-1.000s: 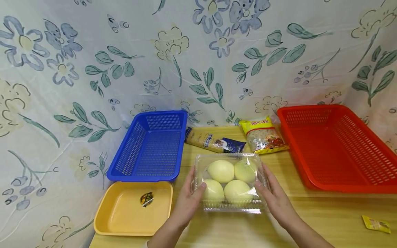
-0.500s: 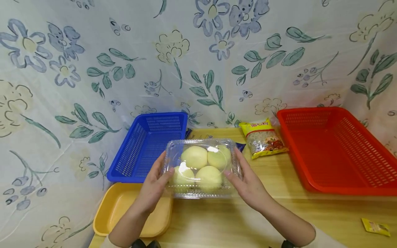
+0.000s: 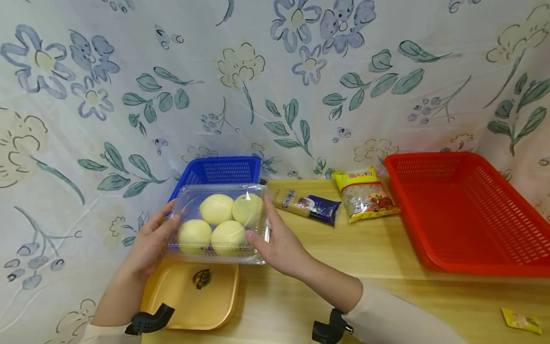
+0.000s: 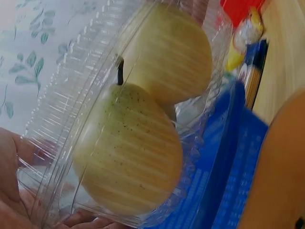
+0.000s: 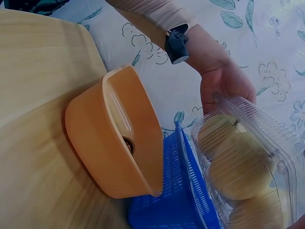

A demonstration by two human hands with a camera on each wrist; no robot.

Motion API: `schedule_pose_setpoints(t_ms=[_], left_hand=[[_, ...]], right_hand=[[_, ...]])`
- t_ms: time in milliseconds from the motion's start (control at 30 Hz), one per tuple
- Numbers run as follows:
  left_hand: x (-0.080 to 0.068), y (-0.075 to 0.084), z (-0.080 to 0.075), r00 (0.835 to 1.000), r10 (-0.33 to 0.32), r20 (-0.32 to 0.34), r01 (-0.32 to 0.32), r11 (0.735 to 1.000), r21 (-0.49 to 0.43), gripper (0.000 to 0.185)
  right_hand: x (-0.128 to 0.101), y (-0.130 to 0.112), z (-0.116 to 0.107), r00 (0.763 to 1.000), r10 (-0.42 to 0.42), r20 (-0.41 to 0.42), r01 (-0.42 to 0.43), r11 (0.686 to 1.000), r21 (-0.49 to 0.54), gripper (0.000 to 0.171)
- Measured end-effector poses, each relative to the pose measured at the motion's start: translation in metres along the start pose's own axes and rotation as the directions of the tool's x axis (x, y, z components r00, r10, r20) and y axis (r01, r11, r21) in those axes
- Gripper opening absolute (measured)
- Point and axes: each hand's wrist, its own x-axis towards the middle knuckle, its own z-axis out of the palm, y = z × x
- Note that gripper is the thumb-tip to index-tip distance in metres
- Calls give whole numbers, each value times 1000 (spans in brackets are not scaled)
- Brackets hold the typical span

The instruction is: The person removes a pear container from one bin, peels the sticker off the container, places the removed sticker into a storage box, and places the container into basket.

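A clear plastic clamshell box, thin, glossy and ribbed along its rim, is held in the air between both hands. Inside it sit four round, pale yellow-green fruits with smooth, finely speckled skin; the left wrist view shows a dark stem on one. The left hand cups the box's left end, fingers curled up round the edge, thumb on the near side. The right hand grips the right end, its fingers pressing the lid and side wall, the wrist bent inward. Both forearms angle up from the lower edge of the head view, each with a pale sleeve and a black wrist mount.

Directly beneath the held box lies a blue plastic basket, rectangular with slotted mesh walls; only its far wall shows behind the box. Just below the hands, nearer the person, sits a smooth yellow tray with rounded corners and a small round sticker on its floor. To the right of the right hand a long flat pasta packet and a yellow crinkly bag lie on the pale wood-grain table. Further right stands a red mesh basket. A floral cloth hangs behind.
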Motion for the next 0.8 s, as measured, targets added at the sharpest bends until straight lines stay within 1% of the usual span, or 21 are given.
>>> schedule_pose_setpoints(t_ms=[133,200,300,400,533,667,800], left_hand=[[3,-12,-28,1000,-7,-23,7,1000,-9,66],[3,-18,-41,1000,-3,-31,2,999,-40,65],[5,-24,-55,998,3,-58,-6,998,-64,64],[9,-27,-68,996,6,-89,-10,999,-43,64],[15,-28,-77,994,31,-108,-32,999,-13,67],[18,-30,-81,991,69,-111,-74,996,-43,66],[21,-32,-85,990,76,-119,-83,995,-53,65]], right_hand=[[14,-9,20,1000,4,27,-4,1000,-15,94],[23,-12,30,999,0,36,1,1000,-23,94],[36,-15,43,999,-10,52,11,1000,-22,93],[47,-17,53,998,-15,60,17,1000,-22,93],[56,-15,60,998,1,65,3,999,-51,94],[63,-10,63,998,13,65,-8,997,-74,95],[70,-9,65,998,17,66,-12,997,-82,95]])
